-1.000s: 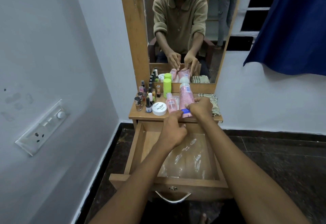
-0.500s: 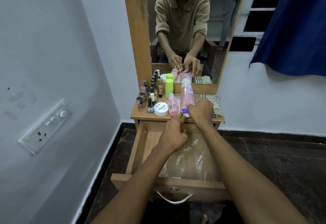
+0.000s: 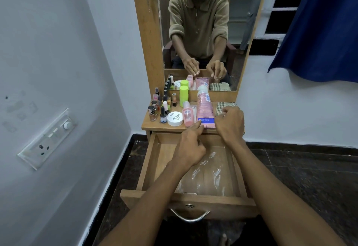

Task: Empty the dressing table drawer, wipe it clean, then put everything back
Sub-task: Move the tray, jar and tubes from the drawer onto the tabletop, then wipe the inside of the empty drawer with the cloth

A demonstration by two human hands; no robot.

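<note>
The wooden drawer (image 3: 151,160) is pulled out, and only a clear plastic liner (image 3: 212,176) lies in it. On the dressing table top (image 3: 147,125), a large pink tube (image 3: 205,108) lies with its blue end toward me. My left hand (image 3: 190,146) reaches over the drawer's back, its fingertips touching that end of the tube. My right hand (image 3: 230,123) hovers just right of the tube with loosely curled fingers, holding nothing and partly covering a checked cloth (image 3: 219,107). A small pink bottle (image 3: 187,115) stands left of the tube.
A white jar (image 3: 175,118), a green bottle (image 3: 183,95) and several nail polish bottles (image 3: 158,108) crowd the left of the table top. The mirror (image 3: 199,32) stands behind. A switch panel (image 3: 48,139) is on the left wall. A blue curtain (image 3: 319,26) hangs at right.
My right hand has let go of the pink tube and shifted right toward the cloth. The tube now rests on the table top, with my left fingertips against its near end.
</note>
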